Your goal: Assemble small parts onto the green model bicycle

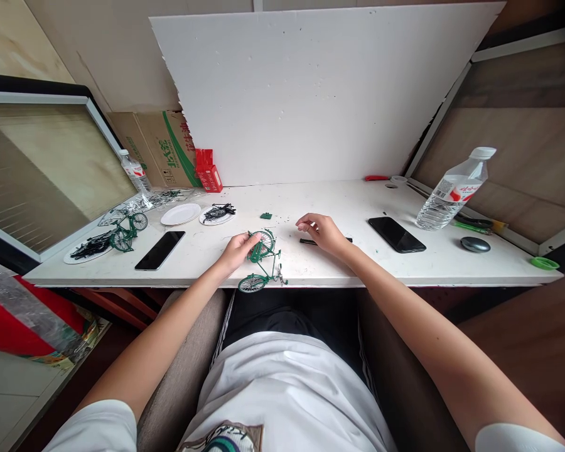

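A small green model bicycle (261, 263) stands at the front edge of the white table (311, 207). My left hand (238, 248) grips its far wheel and frame. My right hand (321, 231) hovers just to the right of it, fingers curled loosely, above a thin black tool (309, 241) lying on the table. I cannot tell whether its fingertips pinch a tiny part. A small green piece (266, 216) lies a little farther back.
A second green bicycle (128, 229) and plates of black parts (87, 248) (217, 213) sit at left, beside an empty white plate (180, 214) and a phone (160, 250). Another phone (396, 234), a water bottle (454, 189) and a grey puck (475, 244) lie at right.
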The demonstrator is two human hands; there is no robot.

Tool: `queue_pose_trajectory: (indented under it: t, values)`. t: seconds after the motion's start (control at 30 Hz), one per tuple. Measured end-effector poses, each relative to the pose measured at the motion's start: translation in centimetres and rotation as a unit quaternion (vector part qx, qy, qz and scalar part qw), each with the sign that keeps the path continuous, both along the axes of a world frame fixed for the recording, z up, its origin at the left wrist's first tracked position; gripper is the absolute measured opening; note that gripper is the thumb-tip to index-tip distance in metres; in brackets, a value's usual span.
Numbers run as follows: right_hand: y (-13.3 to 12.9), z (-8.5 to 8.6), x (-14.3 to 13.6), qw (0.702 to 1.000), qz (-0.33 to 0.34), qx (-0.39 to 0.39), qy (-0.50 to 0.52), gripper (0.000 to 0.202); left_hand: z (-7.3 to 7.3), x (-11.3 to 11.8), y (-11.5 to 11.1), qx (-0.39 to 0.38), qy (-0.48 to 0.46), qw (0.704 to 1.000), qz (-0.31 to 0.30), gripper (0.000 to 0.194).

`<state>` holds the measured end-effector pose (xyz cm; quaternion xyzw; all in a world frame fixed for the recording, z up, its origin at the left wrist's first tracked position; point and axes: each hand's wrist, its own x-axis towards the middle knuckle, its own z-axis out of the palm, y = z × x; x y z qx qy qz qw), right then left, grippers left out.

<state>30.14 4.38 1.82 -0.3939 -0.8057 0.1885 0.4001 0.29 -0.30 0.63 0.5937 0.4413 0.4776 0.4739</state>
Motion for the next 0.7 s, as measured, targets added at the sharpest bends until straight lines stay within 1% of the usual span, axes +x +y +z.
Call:
queue_pose_trajectory:
  t: [0.1,0.17,0.37,0.53,0.7]
  values:
    - [0.0,0.1,-0.2,0.999,-0.006,-0.034,0.017,0.025,0.0,0.0,0.0,-0.003,-0.03,1.0,0.001,0.06]
    - [0.0,0.1,-0.3,0.999,-0.012,-0.042,0.011,0.024,-0.2,-0.2,0.2,-0.006,-0.051,0.999,0.001,0.059]
    - [-0.1,0.3,-0.4,0.999,-0.012,-0.037,0.017,0.022,-0.6,-0.4,0.3,-0.021,-0.08,0.997,0.005,0.058]
    - [-0.2,0.4,-0.3,0.999,-0.017,-0.018,0.025,0.024,-0.3,-0.6,0.4,-0.043,-0.095,0.994,0.013,0.054]
    - [0.1,0.1,0.0,0.999,-0.024,-0.023,0.014,0.031,0.2,-1.0,0.7,-0.092,-0.159,0.983,-0.011,0.048]
